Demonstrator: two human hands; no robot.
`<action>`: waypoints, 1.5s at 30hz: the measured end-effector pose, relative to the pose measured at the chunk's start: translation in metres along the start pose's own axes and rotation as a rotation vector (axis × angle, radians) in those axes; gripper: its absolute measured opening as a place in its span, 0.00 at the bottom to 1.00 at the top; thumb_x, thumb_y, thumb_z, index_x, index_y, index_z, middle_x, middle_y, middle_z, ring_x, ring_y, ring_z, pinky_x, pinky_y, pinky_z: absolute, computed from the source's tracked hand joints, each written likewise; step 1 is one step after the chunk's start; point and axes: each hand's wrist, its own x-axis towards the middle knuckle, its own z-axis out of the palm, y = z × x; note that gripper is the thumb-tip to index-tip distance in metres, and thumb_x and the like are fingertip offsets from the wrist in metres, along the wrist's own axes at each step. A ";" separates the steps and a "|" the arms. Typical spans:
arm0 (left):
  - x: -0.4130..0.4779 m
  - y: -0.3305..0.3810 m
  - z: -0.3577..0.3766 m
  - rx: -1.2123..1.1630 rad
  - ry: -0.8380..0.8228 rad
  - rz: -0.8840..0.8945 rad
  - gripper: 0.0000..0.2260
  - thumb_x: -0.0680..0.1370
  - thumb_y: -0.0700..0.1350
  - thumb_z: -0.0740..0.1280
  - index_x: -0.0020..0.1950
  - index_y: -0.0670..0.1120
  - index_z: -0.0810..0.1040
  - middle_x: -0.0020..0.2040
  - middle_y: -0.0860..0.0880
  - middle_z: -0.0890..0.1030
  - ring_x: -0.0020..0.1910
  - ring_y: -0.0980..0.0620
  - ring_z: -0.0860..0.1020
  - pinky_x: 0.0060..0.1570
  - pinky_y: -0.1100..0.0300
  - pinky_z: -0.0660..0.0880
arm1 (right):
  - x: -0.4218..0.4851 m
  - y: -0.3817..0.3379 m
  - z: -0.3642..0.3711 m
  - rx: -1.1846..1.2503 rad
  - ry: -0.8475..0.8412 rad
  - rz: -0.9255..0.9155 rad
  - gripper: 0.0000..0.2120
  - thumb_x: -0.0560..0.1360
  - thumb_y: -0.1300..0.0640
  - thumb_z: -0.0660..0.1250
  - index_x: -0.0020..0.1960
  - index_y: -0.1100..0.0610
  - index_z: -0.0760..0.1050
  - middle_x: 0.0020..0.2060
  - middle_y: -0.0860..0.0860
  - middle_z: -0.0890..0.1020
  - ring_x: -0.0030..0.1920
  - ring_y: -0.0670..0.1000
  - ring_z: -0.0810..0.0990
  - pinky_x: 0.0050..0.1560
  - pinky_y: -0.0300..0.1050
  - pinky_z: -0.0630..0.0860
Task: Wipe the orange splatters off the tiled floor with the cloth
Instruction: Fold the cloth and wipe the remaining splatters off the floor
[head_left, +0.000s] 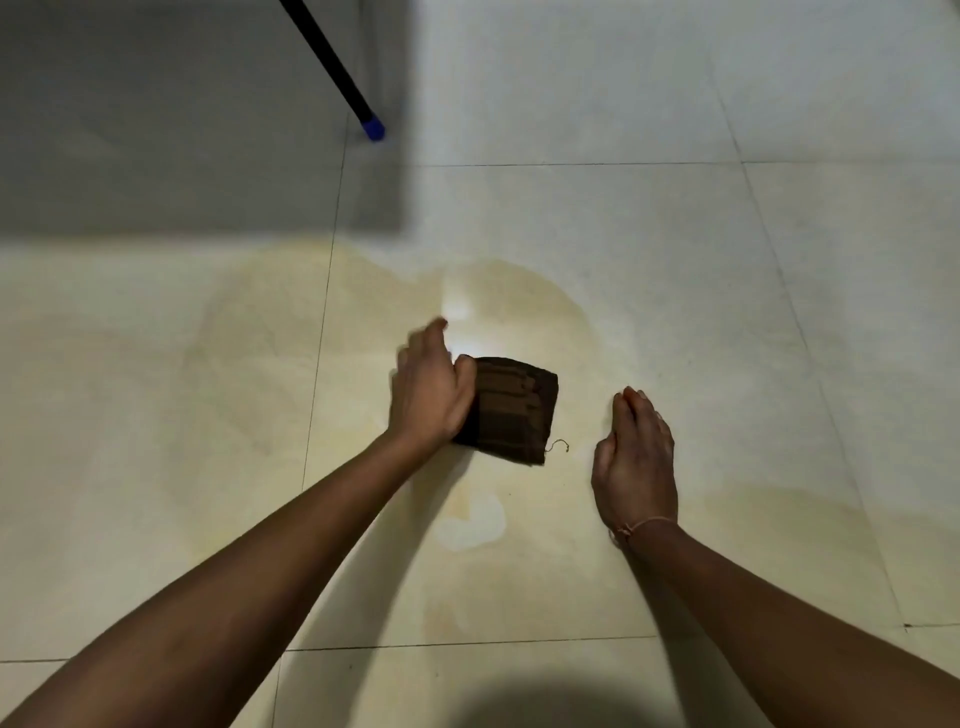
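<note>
A folded dark brown striped cloth (511, 410) lies on the pale tiled floor (675, 234), a loose thread trailing from its near corner. My left hand (428, 387) presses on the cloth's left side, fingers curled over its edge. My right hand (636, 460) hovers just right of the cloth, flat on edge with fingers together, holding nothing. Faint orange-yellow smears (550, 291) spread over the tiles around the cloth, with an arc beyond it and a pale patch (472, 519) in front.
A black pole with a blue tip (371, 127) slants down to the floor at the upper left, beside a dark shadowed area (182, 130). Grout lines cross the tiles. A dark shadow sits at the bottom edge.
</note>
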 end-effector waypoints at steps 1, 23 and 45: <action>-0.005 0.000 0.001 0.144 0.114 0.179 0.22 0.79 0.49 0.59 0.72 0.44 0.66 0.69 0.42 0.70 0.65 0.42 0.69 0.63 0.46 0.66 | 0.001 0.001 0.002 0.001 0.007 -0.007 0.23 0.77 0.65 0.59 0.72 0.64 0.67 0.71 0.60 0.68 0.72 0.56 0.61 0.73 0.57 0.61; 0.114 -0.110 -0.051 0.526 0.092 -0.074 0.31 0.76 0.59 0.47 0.79 0.51 0.57 0.78 0.42 0.57 0.76 0.36 0.55 0.71 0.35 0.48 | 0.003 0.003 0.006 -0.106 0.003 -0.027 0.25 0.76 0.58 0.52 0.71 0.63 0.67 0.71 0.58 0.70 0.73 0.53 0.63 0.72 0.50 0.58; -0.075 -0.088 0.002 0.580 -0.045 0.363 0.29 0.77 0.58 0.55 0.78 0.54 0.59 0.78 0.47 0.60 0.76 0.41 0.57 0.73 0.39 0.53 | -0.015 -0.067 0.016 -0.001 -0.174 -0.331 0.23 0.75 0.63 0.61 0.69 0.63 0.71 0.70 0.61 0.70 0.71 0.61 0.67 0.72 0.56 0.63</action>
